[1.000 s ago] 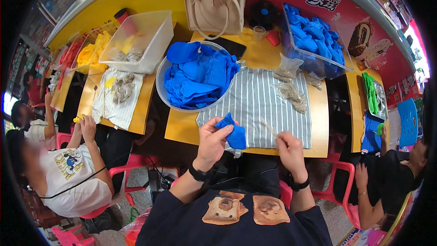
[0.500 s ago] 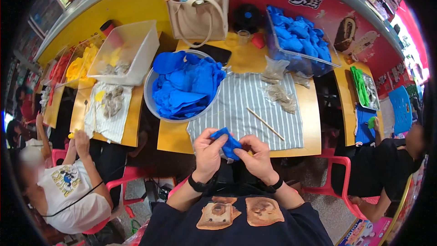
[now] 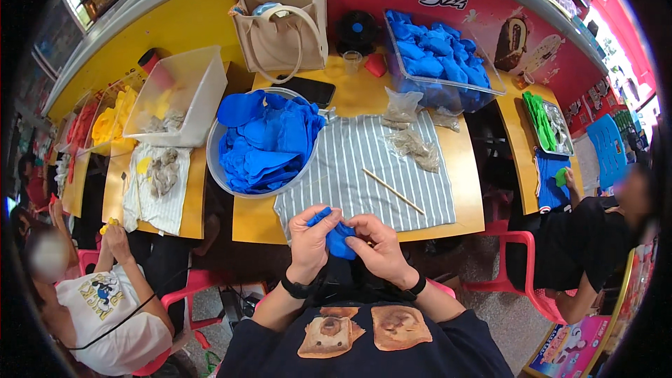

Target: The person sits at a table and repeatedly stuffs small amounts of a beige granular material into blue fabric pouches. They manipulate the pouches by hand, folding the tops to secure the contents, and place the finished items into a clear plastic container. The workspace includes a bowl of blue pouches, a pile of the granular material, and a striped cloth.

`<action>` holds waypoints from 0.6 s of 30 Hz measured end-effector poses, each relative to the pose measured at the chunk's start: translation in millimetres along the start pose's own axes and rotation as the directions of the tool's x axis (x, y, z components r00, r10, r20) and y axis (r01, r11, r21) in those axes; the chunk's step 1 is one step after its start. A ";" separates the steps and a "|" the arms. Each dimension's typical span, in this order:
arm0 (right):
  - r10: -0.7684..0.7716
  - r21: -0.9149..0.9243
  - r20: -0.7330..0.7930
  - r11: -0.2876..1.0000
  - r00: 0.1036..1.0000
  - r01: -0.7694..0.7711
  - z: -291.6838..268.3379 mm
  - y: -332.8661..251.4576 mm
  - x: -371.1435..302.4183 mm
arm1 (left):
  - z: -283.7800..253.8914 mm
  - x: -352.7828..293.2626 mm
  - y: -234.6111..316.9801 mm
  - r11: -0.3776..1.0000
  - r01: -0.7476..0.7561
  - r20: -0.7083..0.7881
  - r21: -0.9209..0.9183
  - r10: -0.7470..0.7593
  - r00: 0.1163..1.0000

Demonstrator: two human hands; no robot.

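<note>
Both of my hands hold a small blue fabric piece (image 3: pixel 341 243) just in front of the table's near edge. My left hand (image 3: pixel 306 241) pinches its upper left end, where the fabric looks rolled or folded. On the other side, the thumb and fingers of my right hand (image 3: pixel 381 246) grip its right edge. Beyond them lies a grey-and-white striped cloth (image 3: pixel 350 161) with a thin wooden stick (image 3: pixel 393 191) on it. A round tub (image 3: pixel 213 141) heaped with blue fabric pieces (image 3: pixel 269 141) stands to the left. Clear bags of greyish-brown fibre (image 3: pixel 414 148) rest on the cloth's far right.
At the back right stands a clear bin (image 3: pixel 448 98) full of blue pieces. A beige tote bag (image 3: pixel 280 31), a black phone (image 3: pixel 306 89) and a small fan (image 3: pixel 358 30) are at the back. People sit left (image 3: pixel 105 301) and right (image 3: pixel 581 245) on pink chairs.
The blue piece has turned in my hands; its upper end now stands up by my left fingers and the rest hangs lower. My right fingers have shifted along its edge. The view has moved slightly.
</note>
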State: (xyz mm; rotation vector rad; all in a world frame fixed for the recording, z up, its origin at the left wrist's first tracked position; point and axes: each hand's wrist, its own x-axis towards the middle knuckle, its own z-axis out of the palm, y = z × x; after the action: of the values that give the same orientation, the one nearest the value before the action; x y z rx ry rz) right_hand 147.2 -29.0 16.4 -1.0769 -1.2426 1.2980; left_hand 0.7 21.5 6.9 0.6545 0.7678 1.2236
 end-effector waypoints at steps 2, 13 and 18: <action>-0.061 -0.067 -0.020 0.996 0.998 0.060 0.8 5.1 -4.9 | 3.1 -2.3 -0.4 1.000 0.003 -0.022 -0.007 -0.003 1.000; 0.151 0.208 -0.085 0.969 0.985 -0.130 -7.9 4.8 -13.6 | 1.8 8.4 -8.2 0.998 -0.001 -0.102 -0.060 -0.005 0.995; 0.069 0.221 -0.251 0.975 0.966 -0.012 -7.3 9.6 -14.9 | 26.2 6.6 15.4 0.967 0.146 -0.079 -0.211 -0.166 0.983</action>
State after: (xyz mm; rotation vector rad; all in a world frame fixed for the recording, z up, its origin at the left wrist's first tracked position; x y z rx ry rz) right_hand 155.2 -42.8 5.8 -1.0773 -0.8677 1.2478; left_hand 14.1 30.5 33.4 0.3619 0.7474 1.1766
